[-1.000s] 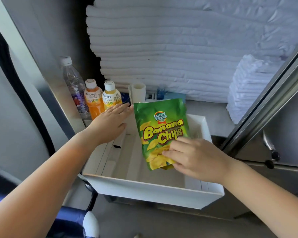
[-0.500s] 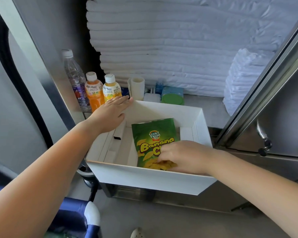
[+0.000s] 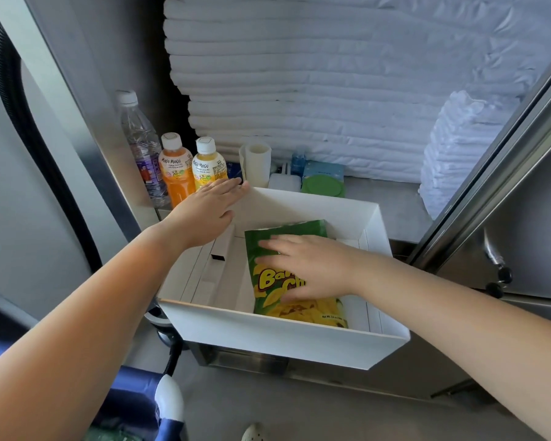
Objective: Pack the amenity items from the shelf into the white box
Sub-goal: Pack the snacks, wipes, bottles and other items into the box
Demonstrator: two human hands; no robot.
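Observation:
The white box [image 3: 277, 338] sits at the shelf's front edge, overhanging it. A green banana chips bag [image 3: 287, 230] lies flat inside the box, right of the middle. My right hand [image 3: 309, 268] rests flat on the bag, fingers spread and pointing left. My left hand [image 3: 204, 211] lies flat, fingers together, on the box's back-left corner. Behind it stand a water bottle [image 3: 142, 148], an orange juice bottle [image 3: 175, 170] and a yellow juice bottle [image 3: 208, 163]. A white cup [image 3: 257, 163], a small blue bottle [image 3: 298, 160] and a blue packet with a green lid [image 3: 323, 181] stand behind the box.
Folded white towels [image 3: 331, 74] fill the back of the shelf; a smaller white stack [image 3: 455, 154] stands at the right. A steel door [image 3: 522, 186] hangs open on the right, a steel post on the left. White cardboard dividers [image 3: 217, 262] lie inside the box.
My right hand lowered the chips bag from upright above the box to flat on its floor, then slid up onto the bag. My left hand stayed on the box corner.

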